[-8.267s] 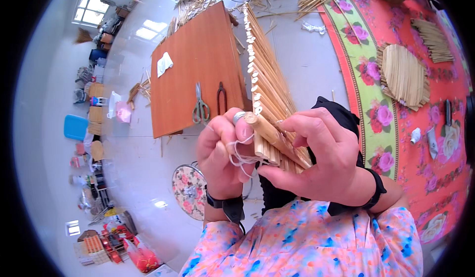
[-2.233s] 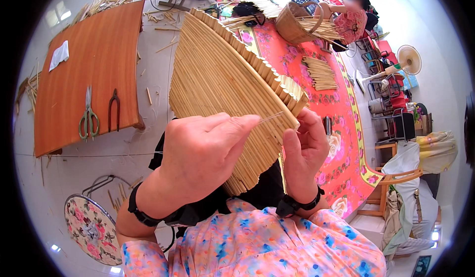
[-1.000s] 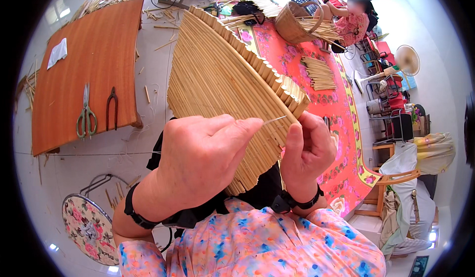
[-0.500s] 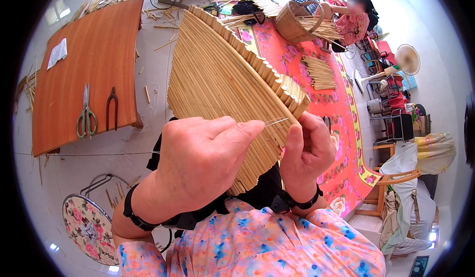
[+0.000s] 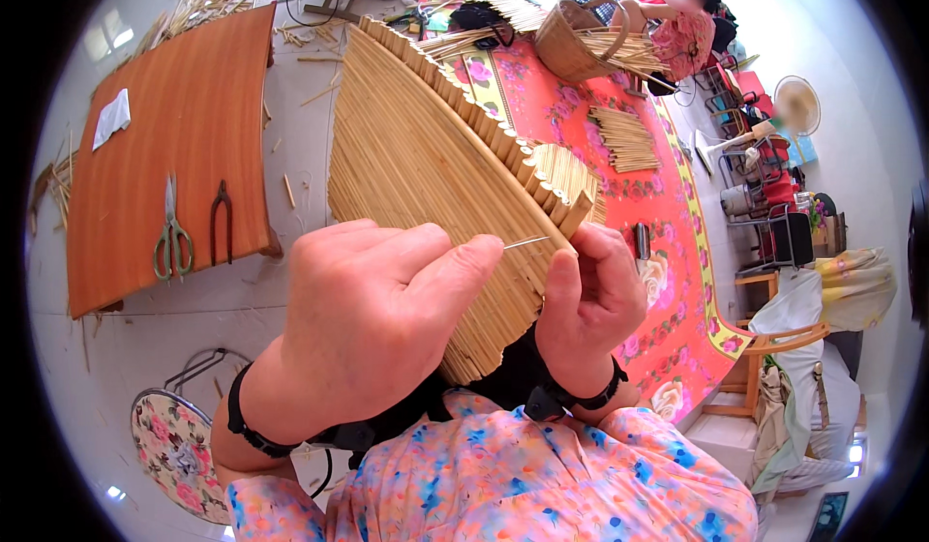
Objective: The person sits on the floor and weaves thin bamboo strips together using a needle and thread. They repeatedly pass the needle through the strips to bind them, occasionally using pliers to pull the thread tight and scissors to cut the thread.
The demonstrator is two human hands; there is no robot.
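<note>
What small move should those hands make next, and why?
Probably the left hand should ease the needle toward the long edge of the stalk panel: its exposed tip points that way, and the right hand is at that corner.

Top [image 5: 503, 479]: pale pink, splashed blue and orange
Left sleeve [image 5: 276, 510]: short, same print
Left wristband [image 5: 254, 431]: black, beyond the top
Right wristband [image 5: 612, 387]: black, blocky module, beyond the top
</note>
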